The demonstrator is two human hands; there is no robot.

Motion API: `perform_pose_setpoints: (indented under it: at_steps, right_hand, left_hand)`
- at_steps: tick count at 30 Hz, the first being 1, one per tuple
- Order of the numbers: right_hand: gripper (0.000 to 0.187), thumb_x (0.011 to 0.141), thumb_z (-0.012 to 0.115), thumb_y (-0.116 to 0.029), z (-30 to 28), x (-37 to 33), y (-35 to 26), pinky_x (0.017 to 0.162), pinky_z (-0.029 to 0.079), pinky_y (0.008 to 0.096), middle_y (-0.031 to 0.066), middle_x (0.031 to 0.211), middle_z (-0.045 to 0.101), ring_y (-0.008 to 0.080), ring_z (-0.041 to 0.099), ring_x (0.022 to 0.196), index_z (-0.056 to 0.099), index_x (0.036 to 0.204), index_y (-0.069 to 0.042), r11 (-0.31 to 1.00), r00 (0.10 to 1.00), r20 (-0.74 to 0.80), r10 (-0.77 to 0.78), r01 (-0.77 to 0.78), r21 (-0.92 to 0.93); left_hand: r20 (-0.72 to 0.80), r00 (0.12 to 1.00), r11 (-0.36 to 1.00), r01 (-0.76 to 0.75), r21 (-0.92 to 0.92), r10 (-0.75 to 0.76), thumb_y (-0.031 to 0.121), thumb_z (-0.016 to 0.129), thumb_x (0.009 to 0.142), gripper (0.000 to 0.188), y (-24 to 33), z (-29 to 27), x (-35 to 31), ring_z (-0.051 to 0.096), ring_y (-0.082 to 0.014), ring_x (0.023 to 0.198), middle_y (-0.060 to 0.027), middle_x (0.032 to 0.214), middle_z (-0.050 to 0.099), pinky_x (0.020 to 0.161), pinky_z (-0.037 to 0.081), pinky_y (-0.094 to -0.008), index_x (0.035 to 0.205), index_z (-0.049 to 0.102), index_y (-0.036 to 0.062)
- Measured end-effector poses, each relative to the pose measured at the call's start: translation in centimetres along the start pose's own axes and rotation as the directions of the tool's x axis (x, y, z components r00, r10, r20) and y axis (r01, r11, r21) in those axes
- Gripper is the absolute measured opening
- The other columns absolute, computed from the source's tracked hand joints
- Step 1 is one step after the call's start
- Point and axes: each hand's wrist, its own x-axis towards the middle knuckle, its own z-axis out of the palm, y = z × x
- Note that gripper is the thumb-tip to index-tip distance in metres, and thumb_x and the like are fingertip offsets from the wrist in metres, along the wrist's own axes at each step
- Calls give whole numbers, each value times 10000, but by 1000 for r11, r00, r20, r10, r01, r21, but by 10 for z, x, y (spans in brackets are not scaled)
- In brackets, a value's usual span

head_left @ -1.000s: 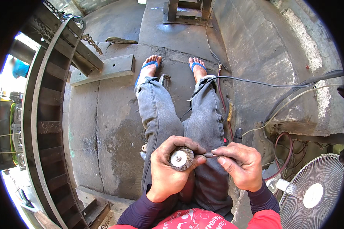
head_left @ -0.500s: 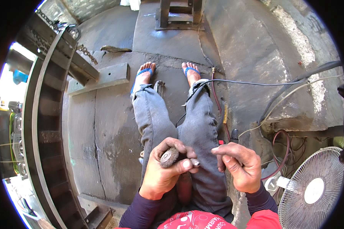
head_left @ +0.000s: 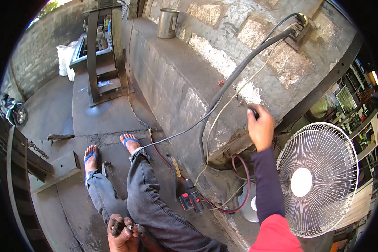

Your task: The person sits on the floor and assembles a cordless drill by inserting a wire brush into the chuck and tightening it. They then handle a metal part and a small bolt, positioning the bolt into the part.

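Observation:
Low in the view, my left hand (head_left: 121, 238) is closed round a small round wire brush (head_left: 116, 228), with a metal tip showing between its fingers. My right hand (head_left: 262, 127) reaches out to the right, over the concrete ledge (head_left: 185, 80). Its fingers are bent together round a small dark thing (head_left: 253, 113) too hidden to name. Small reddish bits (head_left: 221, 83) lie on the ledge beyond that hand. Between my legs and the ledge, a black and red cordless drill (head_left: 192, 199) sits on the floor.
At the right stands a white fan (head_left: 319, 180). Thick black cable (head_left: 239, 71) runs over the ledge from the wall, and a dark red hose (head_left: 239, 208) loops below. A metal mug (head_left: 168, 24) stands on the ledge farther off. Steel frames (head_left: 107, 63) stand ahead and at left.
My view has turned to the right. My right hand has gone from beside the left one out over the ledge, while the left keeps the wire brush. The drill now shows whole.

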Motion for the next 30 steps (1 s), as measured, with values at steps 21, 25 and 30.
perform_pose_setpoints:
  at_steps: [21,25,30]
  right_hand:
    - [484,892,772,-74,59,29,56,885,574,405,168,1203,674,252,704,946,677,1366,-50,974,972,95,215,-221,49]
    - [327,914,768,-112,27,-25,-5,862,569,393,135,1064,743,232,713,940,722,1221,-10,934,980,-15,199,-185,306]
    - [322,864,830,-109,-11,-144,-132,821,588,327,122,1083,749,206,728,928,759,1169,-34,614,728,613,-306,-341,711]
  left_hand:
    - [-139,990,994,-9,111,25,-66,691,927,295,-5,-8,-8,550,-195,869,-47,993,583,835,473,-402,993,525,168]
    - [-122,991,994,-38,99,50,-77,690,924,289,-4,-3,-7,568,-199,874,-69,1017,607,832,489,-392,1085,562,126]
    - [-63,997,989,-38,141,48,-105,702,900,320,-7,14,-6,615,-197,863,-87,1028,637,801,525,-338,1128,578,83]
